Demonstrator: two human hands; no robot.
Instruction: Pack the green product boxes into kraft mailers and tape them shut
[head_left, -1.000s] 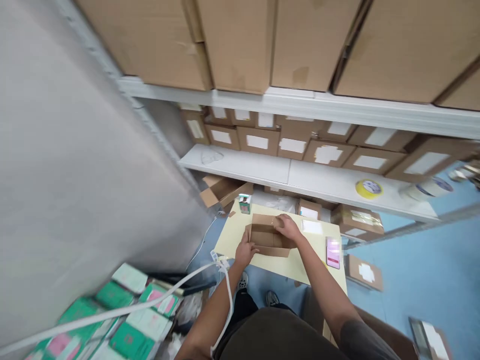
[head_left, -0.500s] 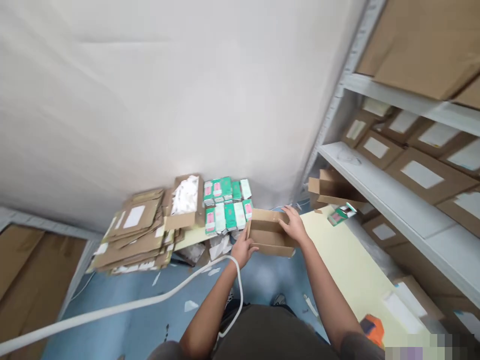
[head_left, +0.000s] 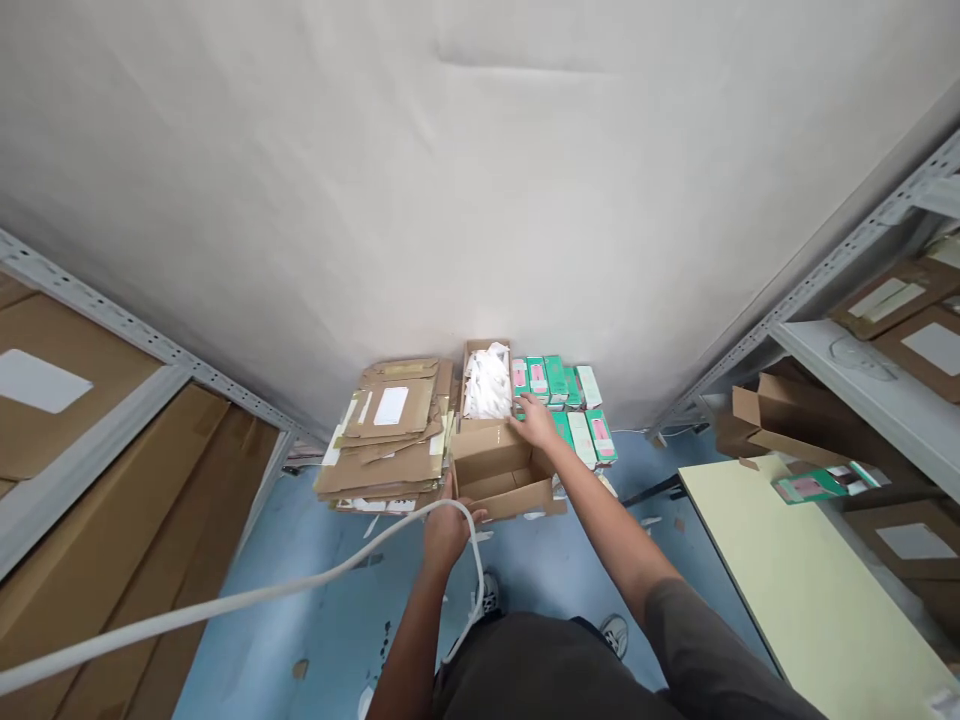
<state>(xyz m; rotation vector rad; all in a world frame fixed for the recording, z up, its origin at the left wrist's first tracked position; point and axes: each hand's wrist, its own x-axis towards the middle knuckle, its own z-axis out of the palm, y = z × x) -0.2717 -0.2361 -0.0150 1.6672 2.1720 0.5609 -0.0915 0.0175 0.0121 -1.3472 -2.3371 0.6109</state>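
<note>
An open, empty cardboard box [head_left: 501, 492] is between my two hands, its opening facing up. My left hand [head_left: 448, 530] grips its near left corner, fingers along the front wall. At the far right corner, my right hand [head_left: 535, 420] has its fingers curled over the rim. Right behind it stands another cardboard box [head_left: 474, 424] filled with white crumpled pieces [head_left: 489, 382]. Beside my right hand are rows of small green-and-white cartons [head_left: 555, 378], some with pink panels. My right forearm covers part of them.
Flattened cardboard boxes [head_left: 394, 450] lie stacked on the left. A pale yellow table [head_left: 780, 545] at right bears a green carton [head_left: 814, 486]. A white cable [head_left: 247, 598] crosses in front of my left hand. Shelves with large cartons flank both sides; scraps lie on the blue floor [head_left: 300, 600].
My view has turned left. Both hands have carried the empty box away from the yellow table, to in front of the box of white pieces.
</note>
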